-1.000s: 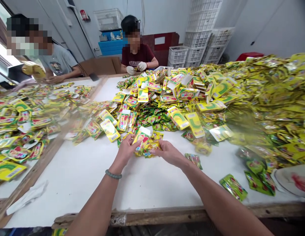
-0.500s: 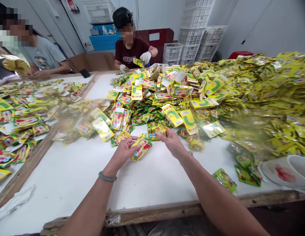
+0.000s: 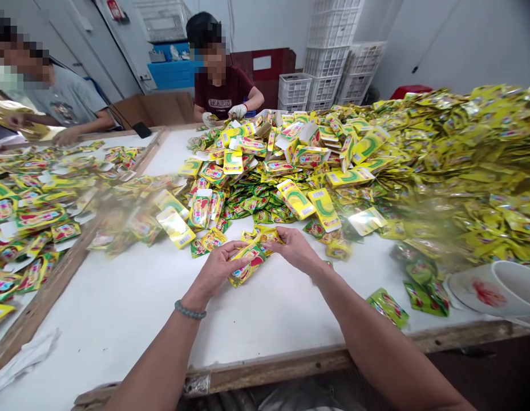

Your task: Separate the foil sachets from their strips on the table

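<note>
My left hand point(image 3: 217, 269) is closed on a small stack of yellow and green sachets point(image 3: 246, 264), held just above the white table point(image 3: 119, 308). My right hand point(image 3: 295, 251) pinches another yellow sachet point(image 3: 266, 234) and holds it against the top of that stack. Both hands are at the near edge of a very large heap of the same sachets point(image 3: 440, 165). Flat yellow cartons point(image 3: 296, 199) lie on the heap just beyond my fingers.
A person in a dark red shirt point(image 3: 224, 94) with white gloves works at the far end. Another person in grey point(image 3: 68, 103) sits at the left table, which is covered in sachets. White crates point(image 3: 333, 57) are stacked behind. A white cup point(image 3: 515, 285) lies at the right edge.
My right hand has drawn back from the heap with a sachet and come toward my left hand. The left hand keeps its stack and has shifted slightly.
</note>
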A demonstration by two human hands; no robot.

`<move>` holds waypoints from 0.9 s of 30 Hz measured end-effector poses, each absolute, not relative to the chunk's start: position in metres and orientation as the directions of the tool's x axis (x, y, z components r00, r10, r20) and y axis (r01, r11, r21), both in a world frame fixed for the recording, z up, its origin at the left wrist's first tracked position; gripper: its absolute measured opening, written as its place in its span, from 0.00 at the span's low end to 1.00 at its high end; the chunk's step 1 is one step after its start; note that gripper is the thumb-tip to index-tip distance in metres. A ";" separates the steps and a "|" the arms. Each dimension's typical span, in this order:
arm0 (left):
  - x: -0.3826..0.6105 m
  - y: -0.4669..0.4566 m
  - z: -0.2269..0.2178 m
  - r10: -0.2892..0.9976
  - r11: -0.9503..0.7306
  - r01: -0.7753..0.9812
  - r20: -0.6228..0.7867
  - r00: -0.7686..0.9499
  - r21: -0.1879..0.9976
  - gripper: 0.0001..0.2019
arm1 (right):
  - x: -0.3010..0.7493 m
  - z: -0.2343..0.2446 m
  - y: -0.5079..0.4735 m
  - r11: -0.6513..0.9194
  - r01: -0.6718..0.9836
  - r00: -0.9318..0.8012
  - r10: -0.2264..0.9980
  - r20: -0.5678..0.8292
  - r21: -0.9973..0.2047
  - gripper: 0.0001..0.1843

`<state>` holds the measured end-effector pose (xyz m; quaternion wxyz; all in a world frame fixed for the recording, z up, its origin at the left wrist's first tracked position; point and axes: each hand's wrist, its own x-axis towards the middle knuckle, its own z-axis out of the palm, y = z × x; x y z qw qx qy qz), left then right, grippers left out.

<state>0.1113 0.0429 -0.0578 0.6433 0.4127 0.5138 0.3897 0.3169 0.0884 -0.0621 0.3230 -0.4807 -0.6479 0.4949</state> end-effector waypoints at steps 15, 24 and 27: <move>0.123 0.044 -0.056 0.912 0.408 -0.244 -0.403 0.073 0.880 0.28 | 0.304 -0.052 0.077 0.210 0.429 -0.250 0.962 0.108 -0.878 0.10; 0.118 0.045 -0.058 0.890 0.448 -0.353 -0.446 0.090 0.821 0.26 | 0.303 -0.055 0.076 0.190 0.431 -0.164 0.978 0.130 -0.882 0.11; 0.117 0.045 -0.058 0.896 0.433 -0.372 -0.438 0.076 0.821 0.25 | 0.300 -0.056 0.076 0.176 0.488 -0.150 0.982 0.116 -0.855 0.06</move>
